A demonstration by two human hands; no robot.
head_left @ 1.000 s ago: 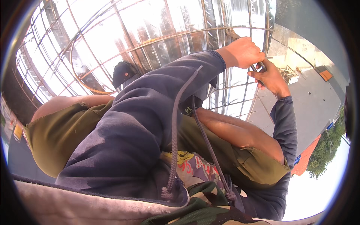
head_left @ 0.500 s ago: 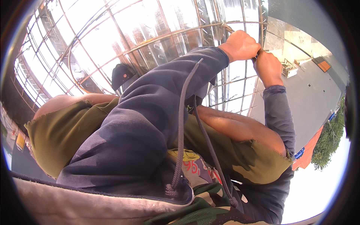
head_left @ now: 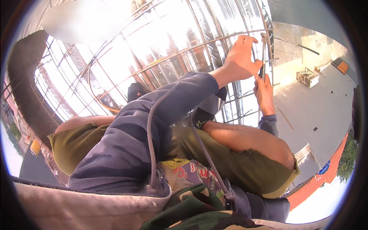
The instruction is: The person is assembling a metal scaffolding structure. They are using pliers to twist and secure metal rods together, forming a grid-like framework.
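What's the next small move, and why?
Perhaps steady the curved metal bar with the left hand, which is partly open close to that bar, while the right hand holds a slim dark tool whose far end reaches near it.

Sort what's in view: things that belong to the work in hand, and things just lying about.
Work in hand, by the look of it:
tool, in the right hand
bars, close by the open left hand

Apparently just lying about:
crate
orange-and-dark object
blue object, too small to identify

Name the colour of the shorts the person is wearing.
Olive green; the shorts show best in the head view.
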